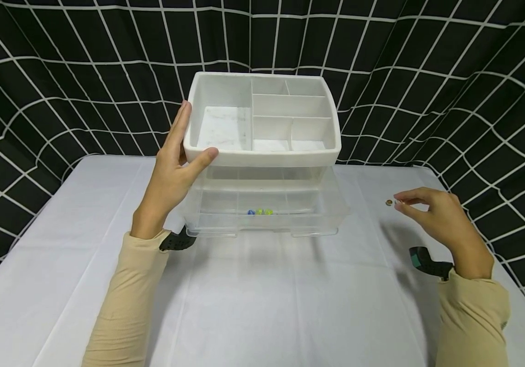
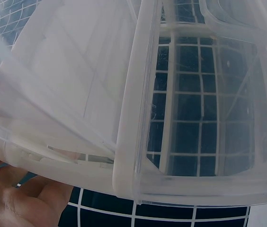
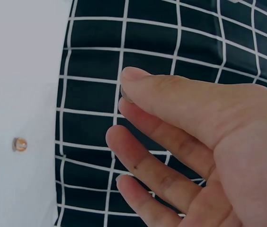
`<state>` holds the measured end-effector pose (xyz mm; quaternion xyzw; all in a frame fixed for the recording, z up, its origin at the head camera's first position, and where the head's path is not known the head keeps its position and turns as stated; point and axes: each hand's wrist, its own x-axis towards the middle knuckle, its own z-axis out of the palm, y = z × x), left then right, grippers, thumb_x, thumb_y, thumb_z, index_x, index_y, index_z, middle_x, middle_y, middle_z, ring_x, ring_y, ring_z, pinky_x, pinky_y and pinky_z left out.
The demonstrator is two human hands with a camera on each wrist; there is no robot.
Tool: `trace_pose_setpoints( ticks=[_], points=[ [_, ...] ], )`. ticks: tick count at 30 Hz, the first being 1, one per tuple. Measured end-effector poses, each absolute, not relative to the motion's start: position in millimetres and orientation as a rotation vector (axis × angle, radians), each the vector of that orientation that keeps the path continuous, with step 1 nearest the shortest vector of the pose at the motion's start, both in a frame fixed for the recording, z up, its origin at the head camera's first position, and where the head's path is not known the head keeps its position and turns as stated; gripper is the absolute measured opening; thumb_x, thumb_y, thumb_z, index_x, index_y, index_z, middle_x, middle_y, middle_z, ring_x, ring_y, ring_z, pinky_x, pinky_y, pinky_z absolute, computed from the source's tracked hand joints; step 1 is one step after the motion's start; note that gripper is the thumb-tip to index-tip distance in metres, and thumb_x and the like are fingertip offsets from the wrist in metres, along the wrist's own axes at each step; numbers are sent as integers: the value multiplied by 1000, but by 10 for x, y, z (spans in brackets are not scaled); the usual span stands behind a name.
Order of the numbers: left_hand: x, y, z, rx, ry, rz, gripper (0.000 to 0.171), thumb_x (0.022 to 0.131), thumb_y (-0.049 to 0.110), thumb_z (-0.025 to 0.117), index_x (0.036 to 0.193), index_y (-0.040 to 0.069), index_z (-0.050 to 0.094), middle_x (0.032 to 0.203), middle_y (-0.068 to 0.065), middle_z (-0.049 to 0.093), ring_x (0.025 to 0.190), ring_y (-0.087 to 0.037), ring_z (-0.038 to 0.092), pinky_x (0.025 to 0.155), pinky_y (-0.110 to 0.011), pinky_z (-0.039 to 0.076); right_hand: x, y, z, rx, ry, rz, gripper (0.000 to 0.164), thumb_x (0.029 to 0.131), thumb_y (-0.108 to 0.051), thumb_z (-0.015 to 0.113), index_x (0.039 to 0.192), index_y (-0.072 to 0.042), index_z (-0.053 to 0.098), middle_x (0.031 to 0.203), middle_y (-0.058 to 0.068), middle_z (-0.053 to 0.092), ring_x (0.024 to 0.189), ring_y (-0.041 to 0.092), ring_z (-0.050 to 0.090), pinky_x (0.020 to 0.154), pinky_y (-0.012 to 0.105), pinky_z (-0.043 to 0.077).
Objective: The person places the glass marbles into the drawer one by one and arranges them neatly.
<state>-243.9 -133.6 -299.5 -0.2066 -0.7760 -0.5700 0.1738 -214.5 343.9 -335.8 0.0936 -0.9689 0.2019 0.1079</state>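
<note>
My left hand [image 1: 169,165] grips the left front corner of a white desktop organizer [image 1: 262,159], its thumb on the front rim and its fingers along the side. Below the top tray, a clear drawer [image 1: 262,224] is pulled out, holding a blue marble [image 1: 251,212] and two yellow-green marbles [image 1: 264,212]. Over on the right, my right hand [image 1: 441,216] pinches a small marble [image 3: 125,94] between thumb and index finger, mostly hidden by the fingertips. Close to those fingertips, an amber marble [image 1: 388,202] lies on the white cloth.
The organizer's top tray has several compartments [image 1: 225,127], standing toward the back of the white-covered table [image 1: 244,306]. Black cloth with a white grid [image 1: 129,51] rises behind and at both sides; its right-hand part [image 3: 95,66] is close to my right hand.
</note>
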Motion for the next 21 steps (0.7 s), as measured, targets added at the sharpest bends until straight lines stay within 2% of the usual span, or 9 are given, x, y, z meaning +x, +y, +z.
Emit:
trace_pose_setpoints(
  ticks=[2,4,6,10,13,15,16,21],
  points=[
    [-2436,-1340,-2995,-584,-2200,-1616,82,96,15,66,159,29,16,166,15,9,125,-22,50,94,-18,47,-2139,3420,-3342,278,-2842,581,25,93,-18,71,110,-2,74,109,25,71,107,37,59,77,36,43],
    [-2435,-1341,-2994,-581,-2202,-1617,81,96,15,66,159,29,17,166,15,9,125,-22,50,94,-18,47,-2129,3407,-3328,285,-2827,581,24,92,-19,71,110,-3,75,109,24,72,105,17,58,74,25,40],
    [-2435,-1341,-2994,-580,-2205,-1616,82,96,15,66,159,29,17,166,16,9,123,-22,51,94,-18,47,-2117,3391,-3317,288,-2817,590,23,92,-20,71,110,-5,75,109,22,72,103,-4,51,73,18,37],
    [-2436,-1339,-2998,-581,-2204,-1616,82,96,15,66,159,29,17,166,16,9,123,-23,51,93,-18,48,-2097,3334,-3286,285,-2806,606,24,92,-22,72,110,-6,76,111,20,72,101,-12,46,70,12,36],
    [-2439,-1340,-3000,-582,-2202,-1614,82,96,15,66,159,29,17,166,16,9,123,-23,51,93,-18,48,-2089,3285,-3260,291,-2791,617,24,92,-22,73,109,-6,76,110,19,73,101,-10,47,69,10,36],
    [-2439,-1342,-2999,-581,-2202,-1611,82,96,15,66,159,29,17,166,16,9,123,-22,51,93,-18,47,-2081,3261,-3245,313,-2769,624,23,91,-20,73,109,-7,76,108,19,73,96,-22,37,68,8,35],
    [-2440,-1342,-2998,-581,-2202,-1610,82,96,15,66,159,29,17,166,16,9,123,-23,51,93,-18,47,-2079,3251,-3239,324,-2761,628,22,91,-20,74,108,-7,76,108,19,73,96,-24,35,67,8,35],
    [-2442,-1339,-2996,-583,-2198,-1614,82,96,14,66,159,28,17,166,15,9,125,-22,50,94,-18,47,-2058,3209,-3213,362,-2732,622,20,90,-17,74,108,-7,76,107,19,73,95,-23,36,65,9,35]
  ],
)
